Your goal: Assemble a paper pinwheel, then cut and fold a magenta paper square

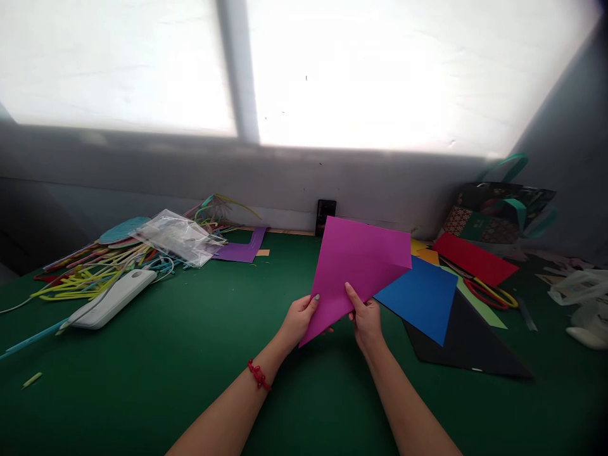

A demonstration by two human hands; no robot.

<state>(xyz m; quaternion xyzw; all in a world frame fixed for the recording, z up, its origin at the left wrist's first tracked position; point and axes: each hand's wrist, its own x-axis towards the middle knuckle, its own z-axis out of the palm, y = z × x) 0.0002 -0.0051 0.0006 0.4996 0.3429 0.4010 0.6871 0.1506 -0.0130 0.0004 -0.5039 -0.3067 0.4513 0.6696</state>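
Observation:
A magenta sheet of paper, folded into a kite-like pointed shape, is held up over the green table. My left hand pinches its lower left edge near the tip. My right hand grips the lower right edge, thumb on the front. A red string bracelet sits on my left wrist.
Blue, black, red and light green sheets lie to the right, with scissors. At the left: a pile of coloured straws, a clear plastic bag, a white device, a purple sheet. A patterned gift bag stands far right.

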